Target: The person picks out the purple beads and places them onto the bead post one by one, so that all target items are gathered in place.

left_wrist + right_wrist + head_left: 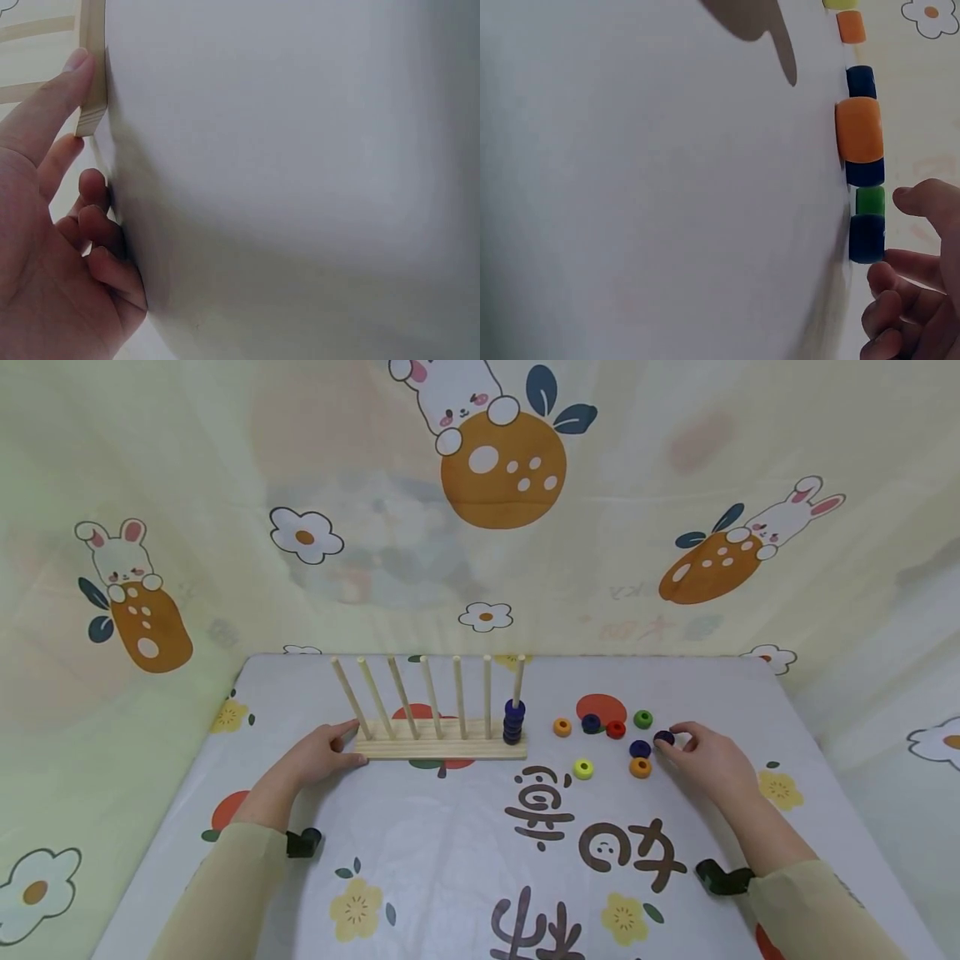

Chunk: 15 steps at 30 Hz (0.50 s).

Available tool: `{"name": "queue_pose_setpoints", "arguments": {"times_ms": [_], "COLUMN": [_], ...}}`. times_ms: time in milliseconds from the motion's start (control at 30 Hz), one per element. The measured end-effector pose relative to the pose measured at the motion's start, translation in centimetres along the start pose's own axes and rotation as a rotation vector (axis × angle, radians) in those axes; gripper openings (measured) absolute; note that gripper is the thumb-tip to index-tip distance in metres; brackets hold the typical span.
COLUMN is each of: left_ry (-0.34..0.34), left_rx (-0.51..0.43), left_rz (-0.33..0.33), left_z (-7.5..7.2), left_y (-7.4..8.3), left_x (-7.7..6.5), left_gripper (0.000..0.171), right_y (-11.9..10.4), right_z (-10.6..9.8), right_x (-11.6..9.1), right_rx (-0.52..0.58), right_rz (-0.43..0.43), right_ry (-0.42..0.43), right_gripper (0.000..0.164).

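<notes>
A wooden peg stand (pixel 442 747) has a row of upright pegs, with several dark blue beads (pixel 513 724) stacked on the rightmost. My left hand (pixel 318 756) holds the left end of its base between thumb and index finger, the thumb on the front edge in the left wrist view. At the right, my right hand (pixel 712 764) has thumb and index finger around a dark blue bead (pixel 663 738) on the table. In the right wrist view the index fingertip is at the side of that bead (pixel 867 239), while the thumb (pixel 915 201) stands apart from it.
Loose beads lie between stand and right hand: a green one (pixel 642 719), a red one (pixel 616 729), a yellow one (pixel 583 768), two orange ones (pixel 640 767) and two more dark blue ones (pixel 591 723). A printed cloth (pixel 435 843) covers the table; a patterned curtain (pixel 375 585) hangs behind.
</notes>
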<state>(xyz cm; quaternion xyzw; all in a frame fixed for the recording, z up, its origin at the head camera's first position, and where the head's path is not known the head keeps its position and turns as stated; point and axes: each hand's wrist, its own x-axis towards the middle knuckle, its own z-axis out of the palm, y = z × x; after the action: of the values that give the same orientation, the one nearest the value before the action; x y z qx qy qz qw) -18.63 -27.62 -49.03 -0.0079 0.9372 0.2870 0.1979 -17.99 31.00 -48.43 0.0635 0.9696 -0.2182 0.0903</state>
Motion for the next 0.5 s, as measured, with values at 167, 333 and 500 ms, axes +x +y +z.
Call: {"name": "queue_pose_setpoints", "arguments": {"times_ms": [167, 333, 500], "left_ry": [0.004, 0.005, 0.005], "left_rx": [0.006, 0.005, 0.001], "left_rz": [0.010, -0.003, -0.020], "left_z": [0.05, 0.03, 0.05], "left_y": [-0.22, -0.08, 0.03], "left_x": [0.14, 0.07, -0.02], "left_gripper": [0.083, 0.083, 0.083], "right_y": [0.37, 0.48, 0.29], "right_z": [0.30, 0.39, 0.37], "right_x": [0.39, 0.75, 0.98], "right_rx": [0.000, -0.006, -0.017], "right_rz": [0.019, 0.017, 0.030], "right_ry": [-0.033, -0.041, -0.071], "right_gripper": [0.069, 0.066, 0.063]}}
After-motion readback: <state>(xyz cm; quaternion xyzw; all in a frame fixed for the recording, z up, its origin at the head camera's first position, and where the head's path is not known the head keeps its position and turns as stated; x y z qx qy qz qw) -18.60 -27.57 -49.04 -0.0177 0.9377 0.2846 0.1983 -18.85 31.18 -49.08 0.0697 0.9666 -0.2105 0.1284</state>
